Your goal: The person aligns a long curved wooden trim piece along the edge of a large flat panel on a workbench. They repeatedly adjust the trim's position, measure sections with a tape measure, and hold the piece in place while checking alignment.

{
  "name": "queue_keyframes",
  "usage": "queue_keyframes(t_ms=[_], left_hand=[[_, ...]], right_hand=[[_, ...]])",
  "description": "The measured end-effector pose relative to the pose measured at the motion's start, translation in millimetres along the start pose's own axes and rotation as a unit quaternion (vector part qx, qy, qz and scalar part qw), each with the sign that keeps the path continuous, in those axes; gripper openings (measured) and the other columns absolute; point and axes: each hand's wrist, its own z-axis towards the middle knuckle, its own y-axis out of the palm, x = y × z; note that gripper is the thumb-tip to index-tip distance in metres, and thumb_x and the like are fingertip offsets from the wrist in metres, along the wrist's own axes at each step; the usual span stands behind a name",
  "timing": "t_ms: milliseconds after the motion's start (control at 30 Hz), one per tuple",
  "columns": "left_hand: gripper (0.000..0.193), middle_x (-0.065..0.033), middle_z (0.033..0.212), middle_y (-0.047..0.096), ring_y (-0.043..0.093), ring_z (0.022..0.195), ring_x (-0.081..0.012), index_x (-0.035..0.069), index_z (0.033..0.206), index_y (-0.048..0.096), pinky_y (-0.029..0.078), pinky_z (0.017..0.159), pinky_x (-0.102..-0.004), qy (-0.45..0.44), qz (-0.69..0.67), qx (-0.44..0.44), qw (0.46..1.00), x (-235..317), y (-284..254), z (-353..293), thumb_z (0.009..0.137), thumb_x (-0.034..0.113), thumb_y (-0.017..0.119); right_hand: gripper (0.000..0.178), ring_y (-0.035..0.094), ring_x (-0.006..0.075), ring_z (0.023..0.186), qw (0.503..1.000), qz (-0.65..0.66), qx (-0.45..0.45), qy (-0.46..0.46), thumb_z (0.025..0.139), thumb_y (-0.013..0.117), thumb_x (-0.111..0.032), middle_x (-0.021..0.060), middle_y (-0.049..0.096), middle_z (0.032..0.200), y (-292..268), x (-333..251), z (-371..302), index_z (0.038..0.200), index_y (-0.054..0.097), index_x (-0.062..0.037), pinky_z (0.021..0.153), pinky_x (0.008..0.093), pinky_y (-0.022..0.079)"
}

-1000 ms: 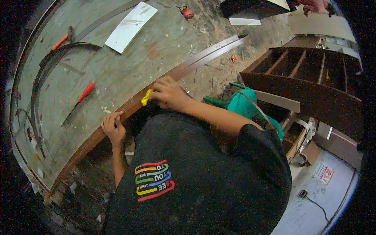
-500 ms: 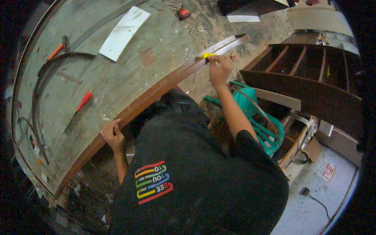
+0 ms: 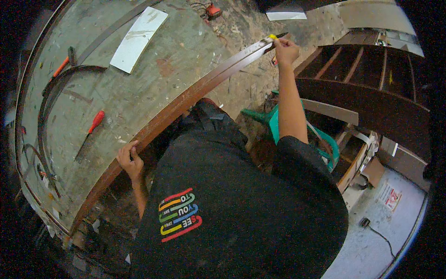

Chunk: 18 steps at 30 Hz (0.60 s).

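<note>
A long greenish-grey board (image 3: 181, 65) with a brown edge strip (image 3: 186, 97) stretches before me from lower left to upper right. At the strip's pale, shiny far right end, my right hand (image 3: 287, 51) pinches a small yellow tool (image 3: 272, 37) against it. The tool's kind is too small to make out. Closer to me on the left, my left hand (image 3: 131, 162) is curled over the same edge, its fingers on the strip. A red-handled screwdriver (image 3: 96, 122) lies on the board, up and left of that hand.
A white rectangular panel (image 3: 139, 39), an orange-handled tool (image 3: 60, 67) and dark curled strips (image 3: 42, 107) lie on the board. Right of me are a green plastic chair (image 3: 274, 122) and a dark brown shelf unit (image 3: 362, 95). A plug with a cord (image 3: 365, 222) lies lower right.
My right hand has slid the yellow tool up and right along the edge strip, to its far end, the arm stretching out. My left hand stays at the edge.
</note>
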Motion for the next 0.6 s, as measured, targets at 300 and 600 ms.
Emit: queue_keyframes(t_ms=[300,600], left_hand=[[0.030,-0.0059,0.101,0.073,0.065,0.098,-0.0276,0.013,0.104,0.074,0.040,0.092,-0.0394,0.021,0.042,0.012,0.999,10.4,-0.9,4.4,0.108,0.032,0.051],[0.030,-0.0074,0.101,0.072,0.065,0.099,-0.0295,0.011,0.103,0.073,0.041,0.098,-0.0426,-0.003,0.051,0.019,0.999,21.3,-3.6,5.8,0.107,0.030,0.051]], right_hand=[[0.021,0.074,0.0237,0.080,0.996,0.050,0.039,0.065,0.075,0.090,-0.022,0.0101,0.078,0.083,-2.3,1.3,11.3,0.087,0.081,-0.0082,0.078,0.0378,0.057],[0.021,0.072,0.0219,0.076,0.997,0.005,-0.073,-0.008,0.077,0.088,-0.024,0.0090,0.078,0.087,-4.9,23.5,31.0,0.089,0.080,-0.0088,0.074,0.0344,0.056]])
